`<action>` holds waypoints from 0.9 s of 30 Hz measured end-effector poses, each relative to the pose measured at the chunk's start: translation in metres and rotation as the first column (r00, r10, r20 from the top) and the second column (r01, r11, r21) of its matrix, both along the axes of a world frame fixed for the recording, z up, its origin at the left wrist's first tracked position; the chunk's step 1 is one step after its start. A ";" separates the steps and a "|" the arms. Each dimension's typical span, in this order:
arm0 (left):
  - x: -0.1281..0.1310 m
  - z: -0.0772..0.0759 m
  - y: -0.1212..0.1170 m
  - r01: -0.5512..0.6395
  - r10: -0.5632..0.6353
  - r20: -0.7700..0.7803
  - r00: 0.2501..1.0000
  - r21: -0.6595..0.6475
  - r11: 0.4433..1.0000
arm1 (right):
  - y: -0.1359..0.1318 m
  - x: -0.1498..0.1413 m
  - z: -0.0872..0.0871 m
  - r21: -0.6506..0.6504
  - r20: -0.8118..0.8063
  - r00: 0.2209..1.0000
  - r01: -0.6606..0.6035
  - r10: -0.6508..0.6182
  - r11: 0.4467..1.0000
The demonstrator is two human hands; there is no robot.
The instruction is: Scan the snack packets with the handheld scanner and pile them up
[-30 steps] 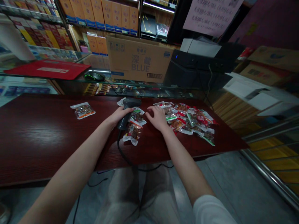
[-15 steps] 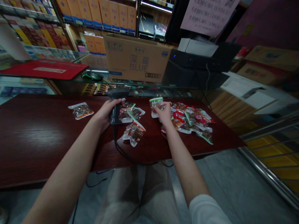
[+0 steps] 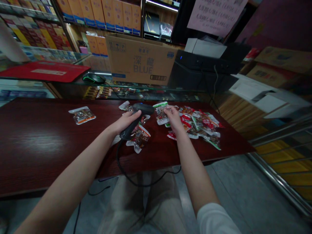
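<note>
My left hand [image 3: 127, 122] is wrapped round the handle of a black barcode scanner [image 3: 143, 109], whose head points right. In my right hand [image 3: 173, 117] is a clear snack packet [image 3: 161, 113] with a green strip, pinched at its right side close to the scanner's head. Under and behind the scanner lie several more packets, partly hidden; one with an orange strip [image 3: 140, 139] shows in front. A heap of red, green and clear packets [image 3: 198, 125] spreads right of my right hand. One lone packet [image 3: 82, 115] lies off to the left.
The dark red wooden table [image 3: 48, 146] carries everything. Behind it, a glass counter holds a cardboard box [image 3: 142, 61], a green-lit mouse [image 3: 94, 78] and a red mat [image 3: 46, 71]. The scanner's cable [image 3: 146, 185] loops over the table's front edge. Cartons [image 3: 282, 61] are stacked at right.
My left hand has swung the scanner rightward, so its head now faces the packet. The packet in my right hand has shifted slightly left and tilted.
</note>
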State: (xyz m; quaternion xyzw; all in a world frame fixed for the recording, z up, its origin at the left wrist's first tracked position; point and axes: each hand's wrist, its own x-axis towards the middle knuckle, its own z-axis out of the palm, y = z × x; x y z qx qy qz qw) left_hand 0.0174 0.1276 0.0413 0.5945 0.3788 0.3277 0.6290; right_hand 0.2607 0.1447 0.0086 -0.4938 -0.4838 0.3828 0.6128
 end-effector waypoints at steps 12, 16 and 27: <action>-0.001 0.016 -0.009 -0.003 0.003 0.020 1.000 0.014 1.000 | 0.003 0.000 -0.001 0.041 0.116 0.993 -0.009 0.004 0.999; -0.011 0.022 -0.004 -0.080 0.080 -0.001 0.997 0.003 0.997 | 0.000 0.030 0.006 0.269 0.290 0.893 0.268 -0.343 0.925; -0.044 0.020 0.014 -0.366 0.364 -0.040 0.930 -0.098 0.925 | -0.018 0.073 0.004 0.545 0.537 0.147 0.691 -0.830 0.475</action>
